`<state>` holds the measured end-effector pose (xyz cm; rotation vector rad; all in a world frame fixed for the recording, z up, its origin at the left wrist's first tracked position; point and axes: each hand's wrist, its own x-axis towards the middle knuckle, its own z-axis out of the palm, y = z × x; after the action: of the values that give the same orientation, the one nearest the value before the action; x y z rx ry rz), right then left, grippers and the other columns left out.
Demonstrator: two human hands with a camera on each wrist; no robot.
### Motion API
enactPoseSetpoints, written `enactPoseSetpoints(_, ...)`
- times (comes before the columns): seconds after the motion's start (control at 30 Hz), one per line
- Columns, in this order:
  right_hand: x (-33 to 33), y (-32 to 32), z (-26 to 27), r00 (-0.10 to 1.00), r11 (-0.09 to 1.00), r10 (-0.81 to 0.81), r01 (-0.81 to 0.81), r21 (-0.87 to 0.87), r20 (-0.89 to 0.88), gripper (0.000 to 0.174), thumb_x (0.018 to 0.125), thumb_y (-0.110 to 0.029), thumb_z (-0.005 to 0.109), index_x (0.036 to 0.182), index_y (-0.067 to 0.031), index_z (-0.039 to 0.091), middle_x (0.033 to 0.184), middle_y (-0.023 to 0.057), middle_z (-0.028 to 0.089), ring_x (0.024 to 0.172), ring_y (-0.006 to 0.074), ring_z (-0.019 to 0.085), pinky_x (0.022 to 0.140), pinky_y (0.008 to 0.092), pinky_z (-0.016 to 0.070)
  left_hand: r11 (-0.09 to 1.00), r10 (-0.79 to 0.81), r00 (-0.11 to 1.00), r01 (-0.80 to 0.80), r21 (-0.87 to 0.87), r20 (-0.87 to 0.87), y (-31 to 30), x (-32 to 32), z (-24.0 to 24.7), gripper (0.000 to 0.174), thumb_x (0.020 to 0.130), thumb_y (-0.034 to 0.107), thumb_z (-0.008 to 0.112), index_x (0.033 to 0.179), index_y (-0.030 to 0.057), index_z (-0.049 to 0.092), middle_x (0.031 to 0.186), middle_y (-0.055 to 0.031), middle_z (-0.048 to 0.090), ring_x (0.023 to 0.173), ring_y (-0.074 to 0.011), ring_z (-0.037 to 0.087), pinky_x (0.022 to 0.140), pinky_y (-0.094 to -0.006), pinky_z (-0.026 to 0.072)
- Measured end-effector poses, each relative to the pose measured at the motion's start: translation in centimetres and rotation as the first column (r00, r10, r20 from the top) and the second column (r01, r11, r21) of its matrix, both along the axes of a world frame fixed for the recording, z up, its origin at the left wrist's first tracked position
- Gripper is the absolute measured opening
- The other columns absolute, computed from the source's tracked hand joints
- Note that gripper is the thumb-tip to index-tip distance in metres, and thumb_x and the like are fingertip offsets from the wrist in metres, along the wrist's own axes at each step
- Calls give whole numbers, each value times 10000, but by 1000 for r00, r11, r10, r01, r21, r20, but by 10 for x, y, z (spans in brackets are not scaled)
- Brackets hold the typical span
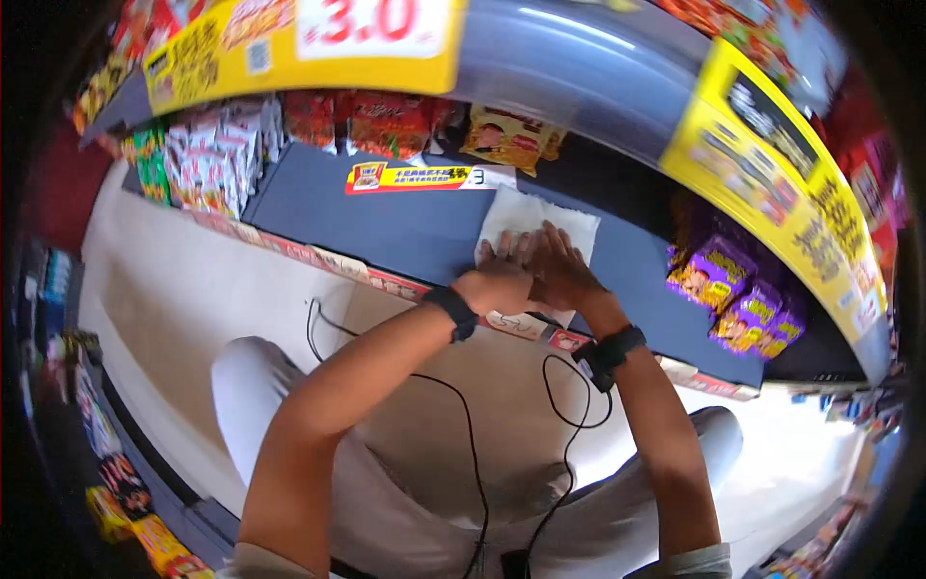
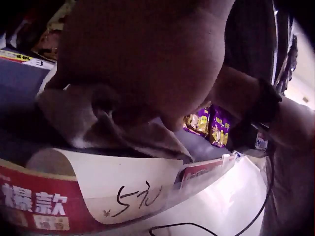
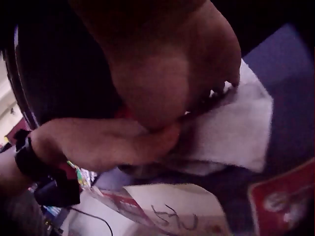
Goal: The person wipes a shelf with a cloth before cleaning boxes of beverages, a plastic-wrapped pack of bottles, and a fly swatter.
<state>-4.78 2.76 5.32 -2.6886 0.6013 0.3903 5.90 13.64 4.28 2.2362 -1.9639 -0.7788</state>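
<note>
A white cloth (image 1: 540,214) lies on the dark grey shelf (image 1: 318,207), near its front edge. Both hands rest on it side by side, close enough to overlap in the head view. My left hand (image 1: 495,283) has its fingers stretched forward over the cloth. Just right of it, my right hand (image 1: 561,274) presses the cloth with its fingers extended. Under the left palm the cloth (image 2: 74,113) is creased and folded in the left wrist view. From the right wrist, the cloth (image 3: 241,130) spreads out beyond the right fingers.
Purple snack packs (image 1: 738,294) stand on the right, silver packs (image 1: 207,159) on the left. Red packs (image 1: 386,124) and a yellow pack (image 1: 506,135) sit behind a price strip (image 1: 415,178). An upper shelf with yellow price signs (image 1: 772,164) overhangs. Black cables (image 1: 463,405) hang by the legs.
</note>
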Motion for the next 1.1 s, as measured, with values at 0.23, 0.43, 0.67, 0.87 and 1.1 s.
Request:
enactPoseSetpoints(0.23, -30, -27, -31, 994, 993, -92, 87, -81, -56, 829, 951, -433, 488, 1527, 2, 79, 1614, 182, 12, 1472, 435, 46, 1153, 590, 181, 952, 22, 1000, -18, -307, 9, -25, -9, -32, 797, 732, 519, 729, 1314, 16, 524, 1479, -204, 378, 1356, -416, 340, 1107, -582, 248)
enactPoseSetpoints(0.43, 73, 37, -23, 989, 989, 131, -135, -60, -62, 804, 969, -477, 437, 1532, -17, 95, 1611, 195, -3, 1474, 430, 35, 1154, 617, 119, 971, 146, 989, -137, -198, 31, 45, 83, -25, 854, 696, 435, 786, 1348, -24, 480, 1455, -217, 415, 1361, -400, 356, 1134, -462, 302)
enactPoseSetpoints(0.67, 40, 46, -11, 942, 940, 336, -334, -69, 19, 855, 872, -504, 623, 1471, 6, 287, 1525, 306, 236, 1419, 472, 224, 1169, 511, 208, 869, 165, 984, -115, -481, 63, 79, 59, -57, 494, 767, 237, 705, 1199, 33, 578, 1305, -190, 527, 1219, -367, 514, 1023, -438, 419)
enactPoseSetpoints(0.87, 45, 92, 4, 962, 982, 178, -159, -103, 208, 894, 782, -432, 743, 1403, 67, 337, 1362, 325, 458, 1262, 461, 465, 1060, 478, 401, 900, 103, 995, -102, -424, -20, 75, 95, 12, 113, 780, 39, 612, 875, 20, 670, 942, -207, 653, 910, -395, 656, 777, -472, 535)
enactPoseSetpoints(1.1, 77, 109, 27, 876, 987, 70, 9, -160, 478, 312, 833, -157, 690, 1046, 25, 552, 843, 305, 642, 794, 462, 647, 680, 484, 520, 737, 147, 989, -115, -666, -8, 107, 129, 70, 138, 696, 45, 625, 823, 12, 666, 810, -242, 651, 795, -427, 648, 714, -505, 521)
